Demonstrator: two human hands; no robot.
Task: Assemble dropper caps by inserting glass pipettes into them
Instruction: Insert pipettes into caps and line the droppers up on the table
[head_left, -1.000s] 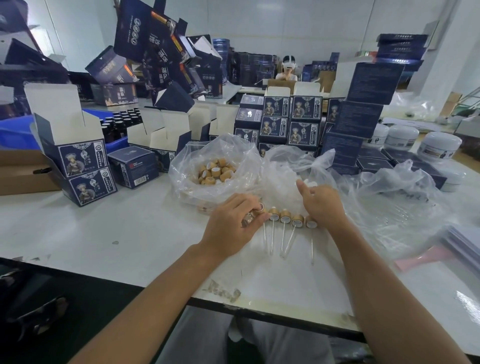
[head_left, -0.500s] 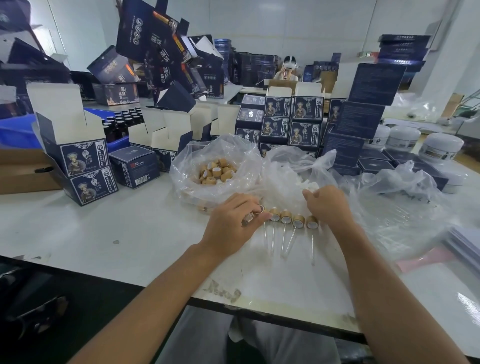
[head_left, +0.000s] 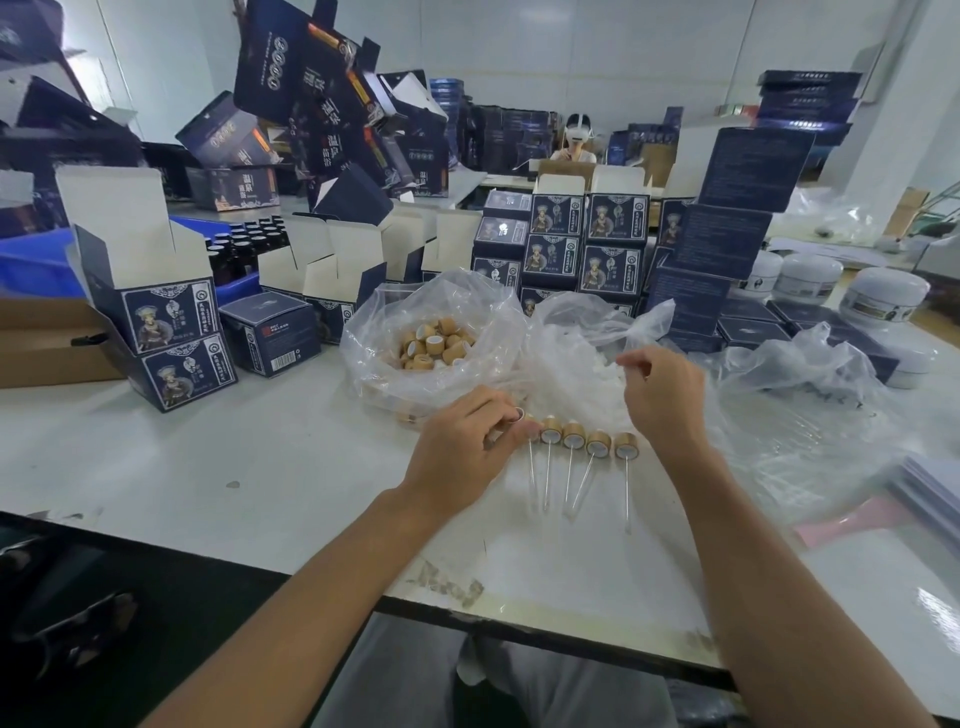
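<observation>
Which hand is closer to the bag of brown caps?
Left. The left hand sits just in front of the bag of brown caps, near its edge. The right hand hovers farther right, over white plastic.

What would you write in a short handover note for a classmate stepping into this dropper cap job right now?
Left hand: grips a cap at the left end of the row.
Right hand: raised over the bag of white parts, fingers curled; any grasp unclear.
Done: four assembled droppers lie in a row on the table, pipettes toward you.
Left: loose caps in the bag behind.
</observation>
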